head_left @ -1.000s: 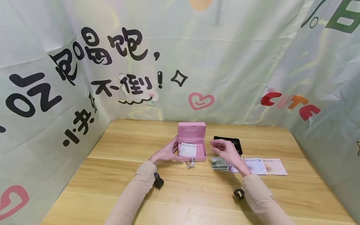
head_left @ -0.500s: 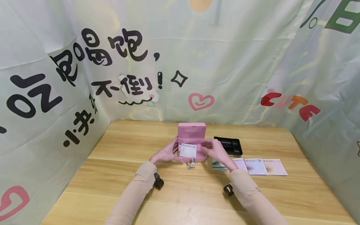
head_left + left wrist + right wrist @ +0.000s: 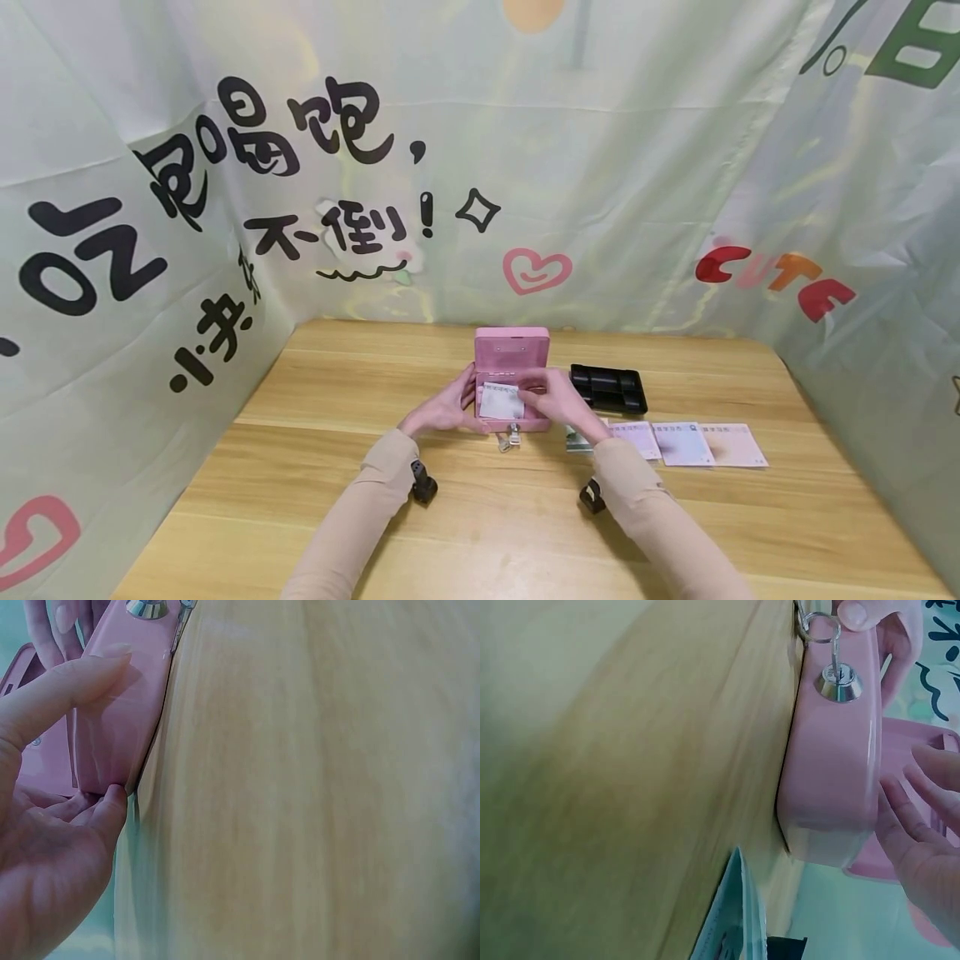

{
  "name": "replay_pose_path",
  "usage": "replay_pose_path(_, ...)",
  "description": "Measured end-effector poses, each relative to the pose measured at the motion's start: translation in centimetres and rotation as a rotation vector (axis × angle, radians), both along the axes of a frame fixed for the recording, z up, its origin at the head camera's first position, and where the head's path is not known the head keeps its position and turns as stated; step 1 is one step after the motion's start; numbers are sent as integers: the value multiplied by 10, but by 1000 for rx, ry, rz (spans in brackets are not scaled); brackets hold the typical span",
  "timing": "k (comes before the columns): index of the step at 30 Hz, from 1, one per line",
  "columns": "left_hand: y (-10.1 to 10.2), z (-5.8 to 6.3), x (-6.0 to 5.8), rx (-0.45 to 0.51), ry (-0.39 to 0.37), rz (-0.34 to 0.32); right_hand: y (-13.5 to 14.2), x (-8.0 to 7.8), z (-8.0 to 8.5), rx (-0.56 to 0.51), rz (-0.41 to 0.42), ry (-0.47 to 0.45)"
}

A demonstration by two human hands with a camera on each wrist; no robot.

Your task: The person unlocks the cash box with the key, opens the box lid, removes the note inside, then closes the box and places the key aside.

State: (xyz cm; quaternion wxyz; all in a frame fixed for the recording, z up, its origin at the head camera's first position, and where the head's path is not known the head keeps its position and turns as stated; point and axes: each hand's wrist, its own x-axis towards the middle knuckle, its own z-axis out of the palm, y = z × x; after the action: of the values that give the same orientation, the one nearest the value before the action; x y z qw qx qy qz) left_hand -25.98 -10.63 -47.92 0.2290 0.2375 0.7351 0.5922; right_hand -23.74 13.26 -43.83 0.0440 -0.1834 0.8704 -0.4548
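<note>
A pink cash box (image 3: 491, 425) stands on the table with its lid (image 3: 512, 346) raised. Inside, at the left, lies a white-backed banknote (image 3: 498, 402). My left hand (image 3: 446, 404) grips the box's left front corner, thumb (image 3: 90, 675) on the front wall and fingertips at the side. My right hand (image 3: 558, 396) reaches over the right part of the box, its extended fingers (image 3: 900, 814) dipping behind the front wall. Those fingertips overlap the note's right edge in the head view. Keys (image 3: 821, 628) hang from the lock (image 3: 838, 682) on the front.
Behind my right hand lies a black compartment tray (image 3: 607, 389). To the right of the box is a row of banknotes: green (image 3: 577, 440) partly under my wrist, purple (image 3: 637, 437), blue (image 3: 682, 444) and tan (image 3: 733, 446). A fabric backdrop (image 3: 465, 150) encloses the table (image 3: 480, 517).
My right hand has moved left from above the green note and black tray into the box, reaching the banknote there. My left hand stays on the box corner.
</note>
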Motion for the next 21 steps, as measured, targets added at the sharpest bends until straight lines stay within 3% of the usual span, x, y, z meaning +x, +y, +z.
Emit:
replay_pose_path(13,0,3,2,2,-21,12,-4,-11,-5,42,19,-40)
replay_pose_path(21,1,3,2,-1,-10,5,-9,-17,-9,153,52,-5)
